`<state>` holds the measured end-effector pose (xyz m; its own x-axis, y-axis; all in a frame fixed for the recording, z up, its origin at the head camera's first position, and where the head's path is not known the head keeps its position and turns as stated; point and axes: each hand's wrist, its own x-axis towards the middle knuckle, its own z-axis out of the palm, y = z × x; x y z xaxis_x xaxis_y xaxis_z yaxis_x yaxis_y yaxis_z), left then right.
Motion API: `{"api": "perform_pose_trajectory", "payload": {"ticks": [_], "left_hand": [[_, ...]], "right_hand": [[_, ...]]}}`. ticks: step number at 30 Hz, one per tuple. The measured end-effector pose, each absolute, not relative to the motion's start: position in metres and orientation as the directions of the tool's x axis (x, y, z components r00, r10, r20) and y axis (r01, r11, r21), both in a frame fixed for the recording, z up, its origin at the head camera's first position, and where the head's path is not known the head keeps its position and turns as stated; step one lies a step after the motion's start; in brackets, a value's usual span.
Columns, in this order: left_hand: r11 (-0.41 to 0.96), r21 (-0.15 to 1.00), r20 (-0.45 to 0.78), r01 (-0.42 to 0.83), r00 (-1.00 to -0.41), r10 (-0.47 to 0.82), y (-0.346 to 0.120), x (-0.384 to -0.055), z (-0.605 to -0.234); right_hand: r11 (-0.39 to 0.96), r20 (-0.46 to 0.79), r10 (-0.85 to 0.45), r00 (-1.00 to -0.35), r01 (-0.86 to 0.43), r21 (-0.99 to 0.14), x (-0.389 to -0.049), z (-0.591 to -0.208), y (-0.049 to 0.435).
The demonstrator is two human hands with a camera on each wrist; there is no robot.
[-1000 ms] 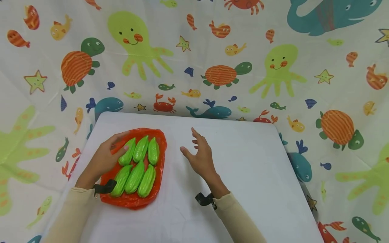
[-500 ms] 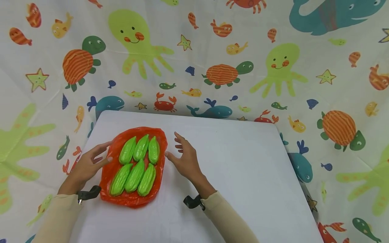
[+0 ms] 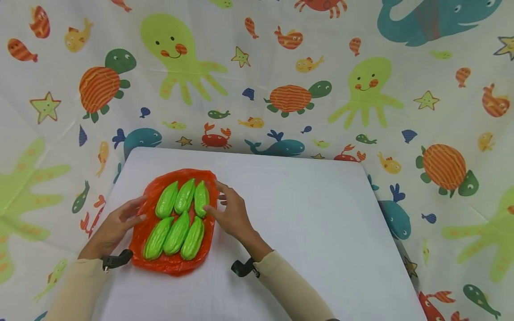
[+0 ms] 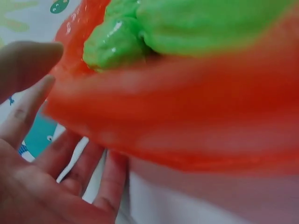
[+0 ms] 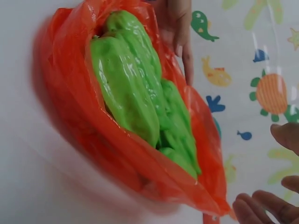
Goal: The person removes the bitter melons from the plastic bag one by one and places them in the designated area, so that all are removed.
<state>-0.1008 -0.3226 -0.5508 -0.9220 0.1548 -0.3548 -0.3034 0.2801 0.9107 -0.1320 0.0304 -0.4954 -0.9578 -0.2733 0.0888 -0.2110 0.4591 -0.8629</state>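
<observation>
A: In the head view, what are you counting on the table [image 3: 305,223]?

B: One red plastic bag [image 3: 176,268] is lying near the left edge, toward the far left corner. Six green vegetables [image 3: 176,232] are resting in it, in two rows of three.

A: And the two hands?

B: The left hand [image 3: 116,225] is standing at the bag's left side; the right hand [image 3: 232,215] is leaning over its right rim. Both are showing parted, slightly bent fingers and are gripping nothing.

A: What is the left wrist view showing?

B: The thumb and one finger are pointing at the rim, while three fingers are going behind it. Whether they are touching it, I cannot tell.

A: And the right wrist view?

B: The right hand is showing beside the rim, thumb and fingers well parted. The vegetables are overlapping there, so I am not counting them.
</observation>
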Motion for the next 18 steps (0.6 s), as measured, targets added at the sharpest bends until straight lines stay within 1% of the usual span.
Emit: {"api": "perform_pose_trajectory", "payload": {"ticks": [4,10,14,18], "left_hand": [[0.260,0.916,-0.356,-0.305,-0.917,0.179,-0.329,-0.099,-0.559],[0.074,0.937,-0.349,-0.341,-0.908,0.230,-0.333,-0.096,-0.567],[-0.007,0.938,-0.332,-0.346,-0.905,0.265,-0.334,-0.095,-0.571],[-0.095,0.939,-0.286,-0.330,-0.905,0.315,-0.334,-0.097,-0.577]], "right_hand": [[0.452,0.084,-0.299,-0.951,-0.219,-0.865,-0.133,-0.498,0.024],[0.455,0.083,-0.333,-0.939,-0.237,-0.859,-0.135,-0.506,0.013],[0.486,0.046,-0.333,-0.942,-0.213,-0.848,-0.139,-0.510,0.005],[0.523,0.013,-0.331,-0.943,-0.195,-0.830,-0.143,-0.514,-0.001]]}}
